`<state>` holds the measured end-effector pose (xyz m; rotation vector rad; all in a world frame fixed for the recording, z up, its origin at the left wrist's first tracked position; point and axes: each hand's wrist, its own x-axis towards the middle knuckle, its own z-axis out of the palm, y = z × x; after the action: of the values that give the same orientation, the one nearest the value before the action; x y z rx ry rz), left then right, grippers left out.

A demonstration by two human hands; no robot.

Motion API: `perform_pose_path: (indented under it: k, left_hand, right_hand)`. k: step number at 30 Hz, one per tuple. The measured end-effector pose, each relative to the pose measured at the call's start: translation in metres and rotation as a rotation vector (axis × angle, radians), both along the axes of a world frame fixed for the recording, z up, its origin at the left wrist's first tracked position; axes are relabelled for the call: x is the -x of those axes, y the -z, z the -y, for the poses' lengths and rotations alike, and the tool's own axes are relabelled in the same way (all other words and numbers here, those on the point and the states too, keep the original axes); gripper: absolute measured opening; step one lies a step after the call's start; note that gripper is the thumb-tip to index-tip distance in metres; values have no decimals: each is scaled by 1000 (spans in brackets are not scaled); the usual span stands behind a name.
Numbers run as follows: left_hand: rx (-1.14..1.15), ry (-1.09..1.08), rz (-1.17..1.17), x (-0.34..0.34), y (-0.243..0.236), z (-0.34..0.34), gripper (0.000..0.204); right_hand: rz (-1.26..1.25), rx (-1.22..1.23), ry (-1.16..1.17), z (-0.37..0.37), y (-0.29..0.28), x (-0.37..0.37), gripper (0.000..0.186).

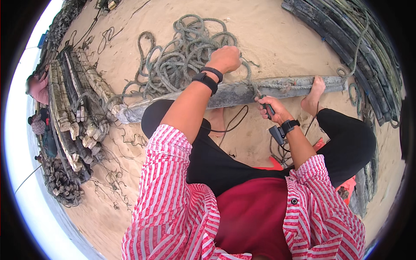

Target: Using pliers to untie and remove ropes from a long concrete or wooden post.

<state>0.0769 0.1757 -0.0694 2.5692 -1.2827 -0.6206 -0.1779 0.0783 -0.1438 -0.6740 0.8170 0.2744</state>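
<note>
My left hand [226,59] is closed in a fist above a heap of grey-green rope [173,65]. Whatever it grips is hidden by the fingers, though a stretch of rope runs down close beside it. My right hand [277,111] is wrapped round a tool with a dark handle [269,111]; its tip is close to the rope where it crosses a long, weathered pole [229,94]. More rope lies along the pole toward the right, passing my bare foot [315,91], which presses on the pole. The kind of tool cannot be made out.
Bundled long poles [346,47] lie at the upper right, with rope hanging over them. Another stack of poles [82,104] stands at the left, near tangled thin cords on the sand [117,173]. Other people [39,89] are at the far left. Orange material [346,188] lies by my knee.
</note>
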Motion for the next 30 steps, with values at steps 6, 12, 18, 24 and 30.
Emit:
perform_pose_path:
  k: [6,12,18,24,30]
  left_hand:
    - [-52,57,11,7,-2,13,26]
    - [-45,119,16,20,-8,24,26]
    - [12,173,32,22,-8,17,25]
    - [-34,124,8,17,-9,12,27]
    - [-54,149,-39,9,-2,16,24]
  right_hand:
    - [-84,538,-268,20,-29,-15,23]
    - [-159,1490,-739,23,-25,-7,42]
    - [-59,1961,-800,-5,3,-4,48]
    - [-115,2095,-800,-19,24,-27,38]
    - [63,327,-271,13,-36,-19,23]
